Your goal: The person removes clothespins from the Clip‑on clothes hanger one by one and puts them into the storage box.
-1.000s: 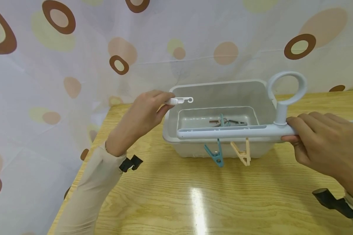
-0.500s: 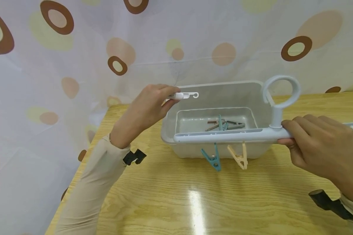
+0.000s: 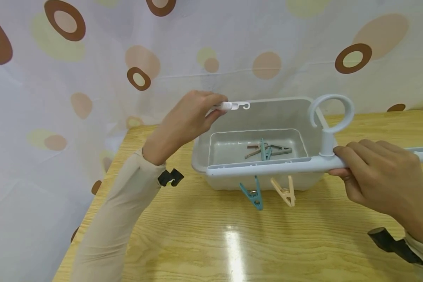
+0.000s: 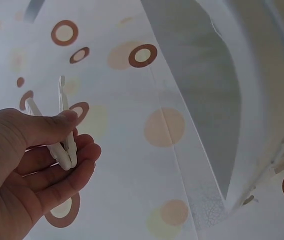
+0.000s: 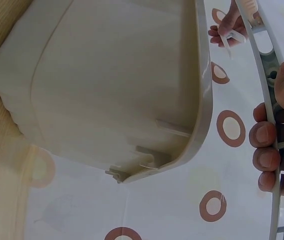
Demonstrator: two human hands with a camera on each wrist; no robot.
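Note:
Above the bin's left back corner, my left hand (image 3: 190, 115) pinches a white clothespin (image 3: 228, 105) between thumb and fingers. Its small hooked end points right. In the left wrist view the clothespin (image 4: 62, 112) stands with its two legs spread upward. My right hand (image 3: 380, 176) grips the bar of a light blue hanger (image 3: 261, 169), beside the post of its open ring hook (image 3: 349, 111). Under the bar's left part hang a teal clothespin (image 3: 256, 199) and a beige clothespin (image 3: 285, 194). The right wrist view shows the fingers (image 5: 264, 135) curled round the bar.
A grey plastic bin (image 3: 229, 182) stands on the wooden table (image 3: 183, 235), behind and below the hanger. Several teal, brown and grey clothespins (image 3: 263, 150) lie on its floor. A spotted cloth (image 3: 183, 62) hangs behind the table and along its left side.
My left hand has moved right and up with the white clothespin. The hanger has shifted slightly left and down in my right hand, its two hanging clothespins moving along.

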